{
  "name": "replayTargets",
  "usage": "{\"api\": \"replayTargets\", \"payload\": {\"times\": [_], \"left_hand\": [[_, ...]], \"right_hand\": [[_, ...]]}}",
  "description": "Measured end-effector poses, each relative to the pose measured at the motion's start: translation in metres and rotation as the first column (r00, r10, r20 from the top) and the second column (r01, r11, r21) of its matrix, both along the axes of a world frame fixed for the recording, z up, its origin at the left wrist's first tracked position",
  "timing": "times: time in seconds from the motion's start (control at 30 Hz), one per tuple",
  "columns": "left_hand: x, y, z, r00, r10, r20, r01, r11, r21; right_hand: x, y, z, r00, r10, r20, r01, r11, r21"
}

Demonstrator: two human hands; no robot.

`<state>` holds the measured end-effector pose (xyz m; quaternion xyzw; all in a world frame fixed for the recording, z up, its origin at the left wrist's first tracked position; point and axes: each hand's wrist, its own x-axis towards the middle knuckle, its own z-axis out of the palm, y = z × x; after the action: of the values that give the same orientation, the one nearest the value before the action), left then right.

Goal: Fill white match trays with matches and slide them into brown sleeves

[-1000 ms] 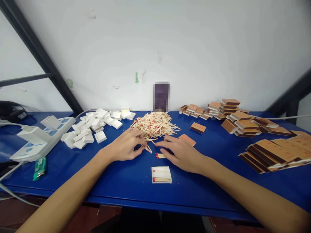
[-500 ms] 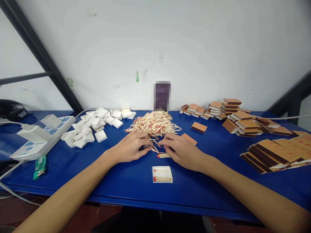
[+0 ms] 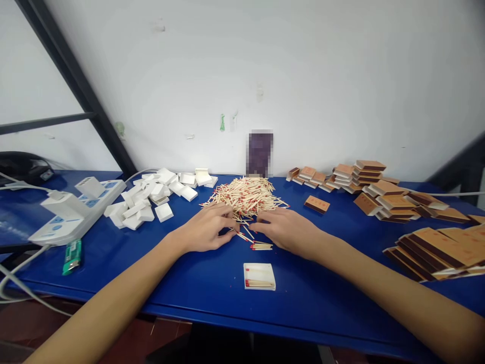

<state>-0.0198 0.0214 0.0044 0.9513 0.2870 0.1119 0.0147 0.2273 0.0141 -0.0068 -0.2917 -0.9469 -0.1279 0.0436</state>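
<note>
White wall (image 3: 303,76), black diagonal beam (image 3: 76,86), blue table (image 3: 189,283)

Left hand (image 3: 206,230) and right hand (image 3: 291,230) palm-down, fingers loosely curled, fingertips close together.

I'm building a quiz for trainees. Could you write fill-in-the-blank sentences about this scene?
The left hand and right hand touch a pile of ____.
The small tray nearest the person is ____ in colour.
The green lighter lies on a ____ table.
Missing: matches; white; blue.
</note>
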Motion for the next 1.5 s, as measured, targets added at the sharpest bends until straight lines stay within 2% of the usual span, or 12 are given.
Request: {"api": "replayTargets", "payload": {"times": [0.1, 0.23, 0.33, 0.4, 0.5, 0.6, 0.67, 0.73, 0.87, 1.17, 1.5], "left_hand": [[-0.002, 0.001, 0.001, 1.0, 0.004, 0.0, -0.004, 1.0, 0.009], [-0.004, 0.002, 0.001, 1.0, 0.022, -0.013, -0.021, 1.0, 0.018], [-0.006, 0.004, 0.002, 1.0, 0.024, -0.019, -0.023, 0.999, 0.035], [-0.007, 0.004, 0.002, 0.999, 0.026, -0.026, -0.024, 0.998, 0.053], [-0.008, 0.005, 0.002, 0.999, 0.03, -0.031, -0.028, 0.997, 0.074], [-0.008, 0.005, 0.001, 0.999, 0.035, -0.028, -0.032, 0.996, 0.078], [-0.008, 0.004, 0.0, 0.999, 0.032, -0.017, -0.031, 0.997, 0.071], [-0.007, 0.003, 0.0, 1.0, 0.03, 0.0, -0.03, 0.998, 0.055], [-0.003, 0.0, 0.001, 1.0, 0.017, 0.009, -0.017, 1.0, 0.02], [0.001, 0.001, -0.002, 1.0, -0.007, 0.003, 0.007, 1.0, 0.014], [0.003, 0.002, -0.005, 0.999, 0.01, 0.032, -0.01, 1.0, -0.005]], "right_hand": [[-0.002, 0.005, 0.007, 0.982, 0.111, 0.155, -0.131, 0.984, 0.122], [-0.005, 0.009, 0.017, 0.944, 0.206, 0.257, -0.255, 0.951, 0.174], [-0.006, 0.009, 0.019, 0.936, 0.221, 0.275, -0.271, 0.949, 0.161], [-0.007, 0.008, 0.018, 0.954, 0.19, 0.232, -0.224, 0.966, 0.13], [-0.01, 0.005, 0.016, 0.999, 0.028, 0.023, -0.028, 1.0, 0.0], [-0.015, 0.002, 0.014, 0.95, -0.199, -0.24, 0.133, 0.955, -0.265], [-0.019, 0.002, 0.014, 0.898, -0.293, -0.328, 0.143, 0.9, -0.413], [-0.023, 0.001, 0.016, 0.872, -0.336, -0.356, 0.123, 0.854, -0.505], [-0.029, 0.0, 0.02, 0.857, -0.379, -0.349, 0.116, 0.802, -0.586], [-0.031, 0.005, 0.015, 0.871, -0.364, -0.331, 0.15, 0.837, -0.527], [-0.013, -0.004, 0.008, 0.885, -0.33, -0.329, 0.168, 0.884, -0.437]]}}
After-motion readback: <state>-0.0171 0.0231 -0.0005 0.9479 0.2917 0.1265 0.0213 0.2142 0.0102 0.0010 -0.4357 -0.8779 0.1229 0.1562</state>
